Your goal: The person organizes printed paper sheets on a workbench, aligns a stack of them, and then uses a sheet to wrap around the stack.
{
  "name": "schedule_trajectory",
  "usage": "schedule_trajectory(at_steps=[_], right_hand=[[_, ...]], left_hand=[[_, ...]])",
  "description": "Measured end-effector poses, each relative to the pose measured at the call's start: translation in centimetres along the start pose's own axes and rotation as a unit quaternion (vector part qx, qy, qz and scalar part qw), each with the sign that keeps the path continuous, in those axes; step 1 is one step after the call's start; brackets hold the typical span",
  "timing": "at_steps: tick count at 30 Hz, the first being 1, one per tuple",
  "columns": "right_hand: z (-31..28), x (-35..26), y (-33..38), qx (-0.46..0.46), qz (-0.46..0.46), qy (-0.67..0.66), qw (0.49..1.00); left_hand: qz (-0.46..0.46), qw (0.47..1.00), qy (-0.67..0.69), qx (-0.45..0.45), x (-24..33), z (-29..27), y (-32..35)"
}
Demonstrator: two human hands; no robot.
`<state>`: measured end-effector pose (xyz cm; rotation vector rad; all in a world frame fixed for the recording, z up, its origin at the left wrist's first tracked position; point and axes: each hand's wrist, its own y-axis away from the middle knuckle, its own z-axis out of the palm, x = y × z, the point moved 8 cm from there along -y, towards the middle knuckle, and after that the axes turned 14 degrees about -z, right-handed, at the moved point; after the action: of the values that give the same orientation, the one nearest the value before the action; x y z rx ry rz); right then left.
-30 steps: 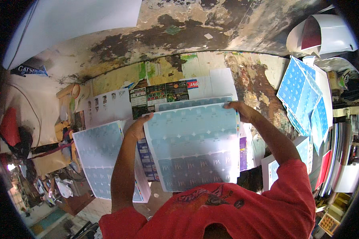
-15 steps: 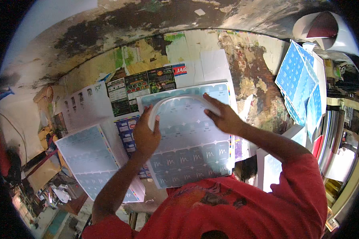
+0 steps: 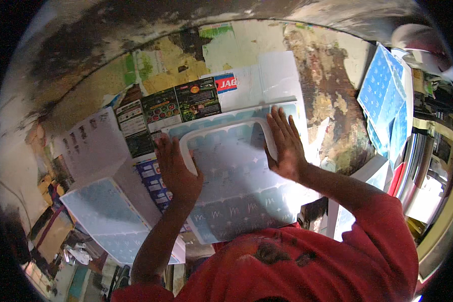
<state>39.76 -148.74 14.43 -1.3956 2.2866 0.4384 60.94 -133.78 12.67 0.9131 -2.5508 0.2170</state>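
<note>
A thick stack of pale blue printed sheets [image 3: 236,206] lies in front of me. Its upper layer is bowed, and the white edge of the bent sheets [image 3: 221,127] makes a rounded arch between my hands. My left hand [image 3: 178,166] rests along the arch's left side, fingers stretched out and pointing away, thumb on the inner side. Against the right side lies my right hand [image 3: 288,146], its fingers long and a little spread, thumb toward the middle. Both palms touch the sheets from the sides. How far the fingertips reach under the paper is hidden.
Another stack of blue sheets [image 3: 105,206] lies at the left. Beyond the main stack are dark printed sheets [image 3: 181,105] and white paper [image 3: 279,75] on a stained, peeling board [image 3: 327,80]. Folded blue sheets [image 3: 385,95] lean at the far right, above a further stack [image 3: 345,216].
Both hands have straightened their fingers from a curled hold to lying flat along the sheets. The arch has become lower and squarer. The view has shifted slightly.
</note>
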Motion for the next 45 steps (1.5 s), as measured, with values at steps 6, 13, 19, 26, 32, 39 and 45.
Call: schedule_trajectory(at_steps=[6, 13, 19, 26, 32, 39, 45], right_hand=[[-1.2, 6.4, -0.5, -0.076, 0.113, -0.213, 0.968], [-1.0, 7.6, -7.2, -0.386, 0.081, -0.097, 0.914], [6.0, -4.0, -12.2, -0.244, -0.134, 0.002, 0.960], [1.0, -5.7, -4.0, -0.142, 0.004, 0.026, 0.989], [-11.2, -1.1, 20.7, 0.058, 0.247, -0.086, 0.963], [-13.8, -2.3, 56.5, 0.393, 0.494, -0.177, 0.755], [-14.4, -2.6, 73.0, 0.573, 0.537, -0.173, 0.595]], left_hand=[[-0.184, 0.975, 0.078, -0.093, -5.3, -2.8, -2.4], [-0.405, 0.843, 0.345, 0.085, -7.1, -5.2, 28.7], [-0.457, 0.694, 0.527, -0.181, -12.9, 10.0, 42.1], [-0.287, 0.627, 0.620, -0.374, -6.7, 9.4, 39.4], [-0.359, 0.677, 0.588, -0.259, 0.5, -3.5, 29.2], [-0.072, 0.831, 0.434, -0.341, 27.8, -2.9, 16.0], [0.250, 0.802, 0.334, -0.428, 57.4, 5.4, 22.0]])
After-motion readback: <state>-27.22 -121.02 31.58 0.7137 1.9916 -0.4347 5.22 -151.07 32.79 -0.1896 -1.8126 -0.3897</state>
